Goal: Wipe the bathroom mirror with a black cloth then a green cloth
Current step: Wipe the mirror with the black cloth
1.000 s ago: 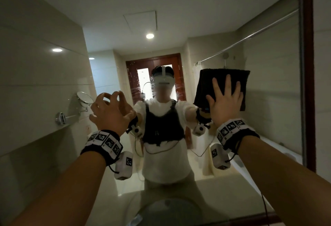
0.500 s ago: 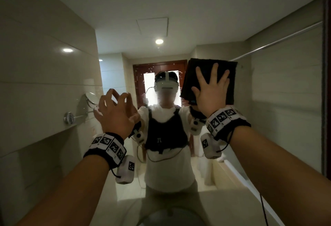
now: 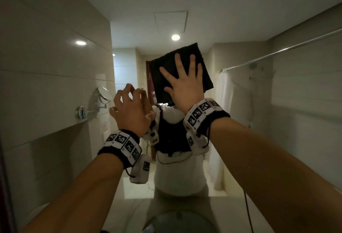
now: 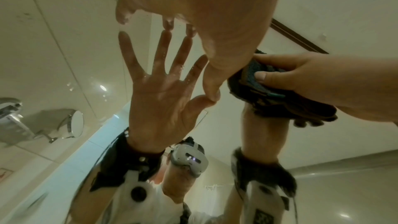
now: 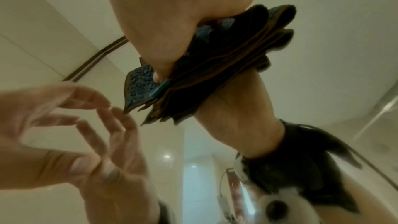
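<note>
The folded black cloth [image 3: 180, 71] is pressed flat against the mirror [image 3: 277, 121] by the right hand [image 3: 185, 86], its fingers spread straight. To the left of the cloth, the left hand [image 3: 132, 110] is propped on the glass by bent fingertips [image 3: 127, 85], with nothing held.

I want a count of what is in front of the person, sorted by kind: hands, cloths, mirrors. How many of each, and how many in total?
Hands: 2, the left hand and the right hand
Cloths: 1, the black cloth; no green cloth in view
Mirrors: 2, the bathroom mirror and the round wall mirror
Total: 5
</note>
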